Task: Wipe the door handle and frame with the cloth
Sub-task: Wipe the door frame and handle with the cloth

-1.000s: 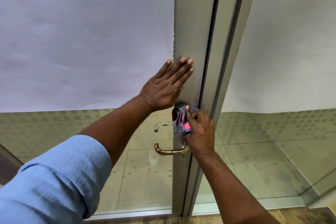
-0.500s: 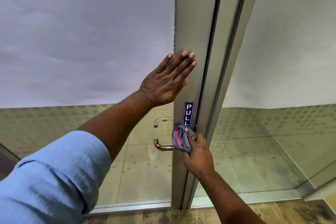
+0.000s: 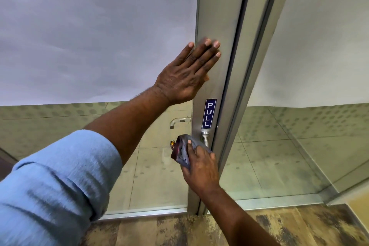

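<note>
I am pressing my open left hand flat on the door frame to steady it, while my right hand is gripping the cloth around the door handle.

A single head-worn wide-angle camera is looking forward and slightly down from close range at a glass door, its metal frame running up the middle of the view and bowing outward toward the top. The left hand and right hand are reaching in from the bottom edge, while a strip of mottled floor is showing along the foot of the view
</note>
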Available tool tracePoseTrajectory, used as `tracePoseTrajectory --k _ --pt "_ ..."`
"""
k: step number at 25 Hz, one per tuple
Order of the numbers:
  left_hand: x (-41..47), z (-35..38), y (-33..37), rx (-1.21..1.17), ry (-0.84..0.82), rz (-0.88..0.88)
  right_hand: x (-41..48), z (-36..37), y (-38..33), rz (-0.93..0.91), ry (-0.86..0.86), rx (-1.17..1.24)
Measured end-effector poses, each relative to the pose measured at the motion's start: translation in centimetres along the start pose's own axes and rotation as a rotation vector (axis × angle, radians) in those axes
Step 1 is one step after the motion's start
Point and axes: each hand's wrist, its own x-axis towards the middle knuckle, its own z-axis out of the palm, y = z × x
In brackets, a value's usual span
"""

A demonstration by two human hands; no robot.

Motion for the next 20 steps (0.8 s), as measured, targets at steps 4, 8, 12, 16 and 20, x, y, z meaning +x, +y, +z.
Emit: tracePoseTrajectory --k 4,8,12,16,20 --pt "0.0 -0.4 0.1 0.022 -0.007 0.003 1.3 0.1 -1.4 -0.096 0.003 -0.04" --pt "0.0 -0.6 0.1 0.05 -0.002 0.006 1.3 0.9 -1.0 -0.216 -0.063 -0.024" --pt "0.0 -0.6 0.2 0.046 -0.005 0.002 0.5 0.8 0.6 -0.184 -0.117 -0.03" --pt "-0.1 -0.5 0.2 0.042 0.001 0.004 -0.5 -0.2 3.9 -0.102 -0.079 -0.005" --pt "0.0 -0.4 0.2 0.042 -0.01 0.003 -1.2 -0.2 4.9 -0.072 -0.075 0.048"
